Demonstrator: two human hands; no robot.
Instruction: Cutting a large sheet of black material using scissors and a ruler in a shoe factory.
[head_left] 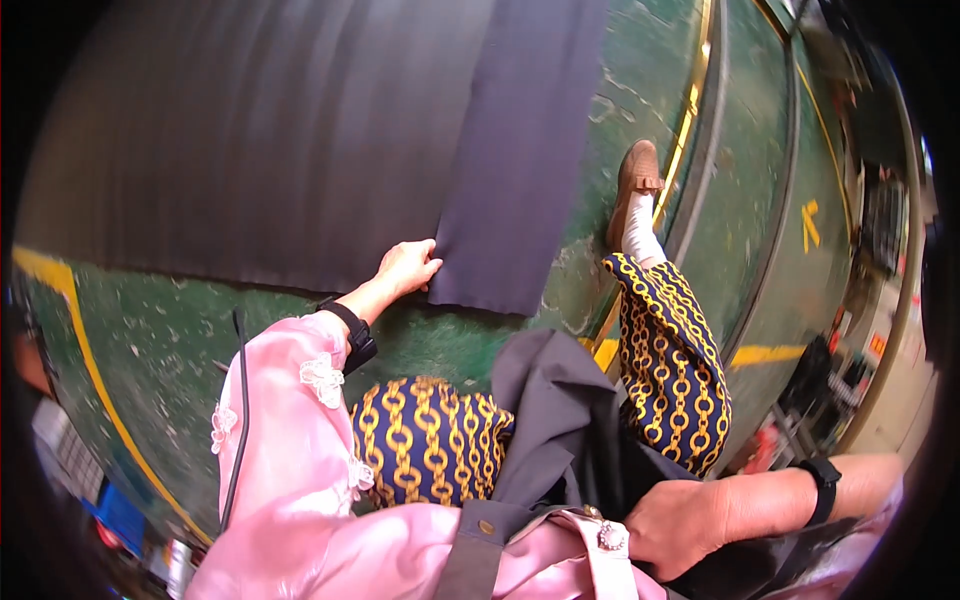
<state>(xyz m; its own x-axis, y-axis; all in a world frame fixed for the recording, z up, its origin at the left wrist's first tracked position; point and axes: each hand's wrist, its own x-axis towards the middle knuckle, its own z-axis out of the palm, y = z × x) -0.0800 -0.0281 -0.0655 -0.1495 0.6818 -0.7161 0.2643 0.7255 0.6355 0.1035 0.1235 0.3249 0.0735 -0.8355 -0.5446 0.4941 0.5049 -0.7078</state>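
Note:
A wide sheet of dark, cloth-like material (260, 130) lies on the green floor ahead of me, with a navy strip (530, 150) along its right side. My left hand (408, 266) is closed in a pinch at the near edge, where the strip meets the darker part. Close to my waist, my right hand (675, 525) is curled against the dark apron (550, 400). Its fingertips are hidden, and what they hold, if anything, does not show.
My patterned trouser leg (675, 370) and brown shoe (632, 185) stand right of the sheet. Yellow lines (110, 420) mark the green floor (650, 80). Beyond the shoe runs a dark groove (705, 150). Blurred objects crowd both side rims, including a blue thing (122, 520) lower left.

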